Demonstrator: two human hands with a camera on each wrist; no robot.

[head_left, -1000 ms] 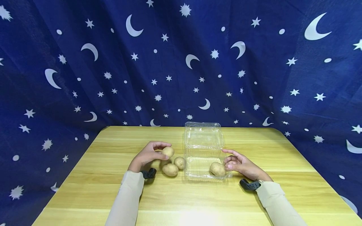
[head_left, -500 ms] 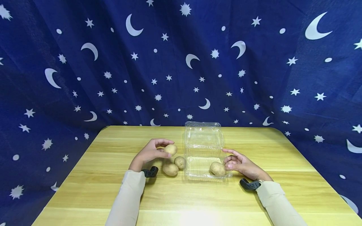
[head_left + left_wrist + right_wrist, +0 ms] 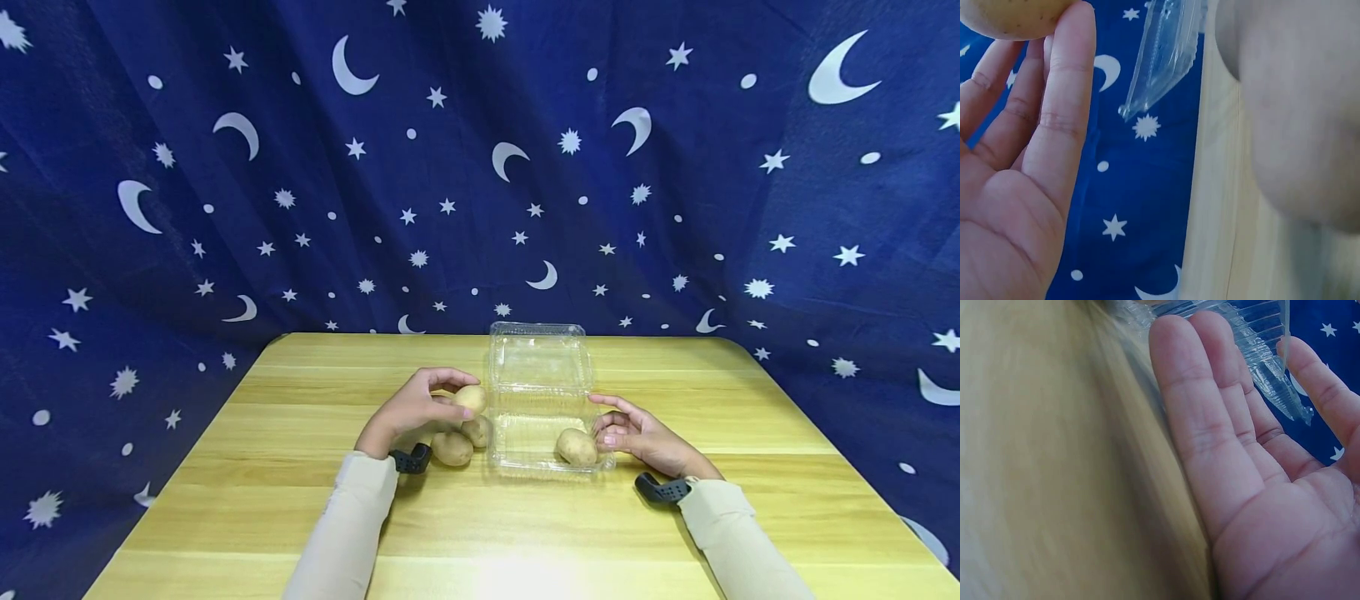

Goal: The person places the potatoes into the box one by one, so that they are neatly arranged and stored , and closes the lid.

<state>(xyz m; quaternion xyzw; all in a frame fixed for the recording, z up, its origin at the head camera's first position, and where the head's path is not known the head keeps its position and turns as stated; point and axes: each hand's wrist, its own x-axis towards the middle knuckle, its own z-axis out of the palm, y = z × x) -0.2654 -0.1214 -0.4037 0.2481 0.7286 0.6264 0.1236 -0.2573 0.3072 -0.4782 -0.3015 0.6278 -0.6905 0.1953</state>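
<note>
In the head view my left hand (image 3: 420, 407) holds a pale potato (image 3: 469, 401) between thumb and fingers, raised above the table. The left wrist view has this potato (image 3: 1019, 17) at its upper left corner, at the fingertips. Beneath and beside that hand lie more potatoes (image 3: 452, 449), partly covered by it. To their right stands a clear plastic clamshell box (image 3: 517, 437) with its lid (image 3: 538, 357) raised at the back. One potato (image 3: 577, 448) lies in the box's right front corner. Against the box's right side rest the fingertips of my right hand (image 3: 645, 442), fingers mostly extended.
The wooden table (image 3: 510, 525) reaches back to a dark blue curtain (image 3: 450, 167) printed with moons and stars. Black bands (image 3: 663, 490) sit on both wrists. A large blurred brownish shape (image 3: 1304, 112) fills the right of the left wrist view.
My left hand has moved to the right with its potato, from left of the loose potatoes to near the box's left edge. My right hand and the box have stayed put.
</note>
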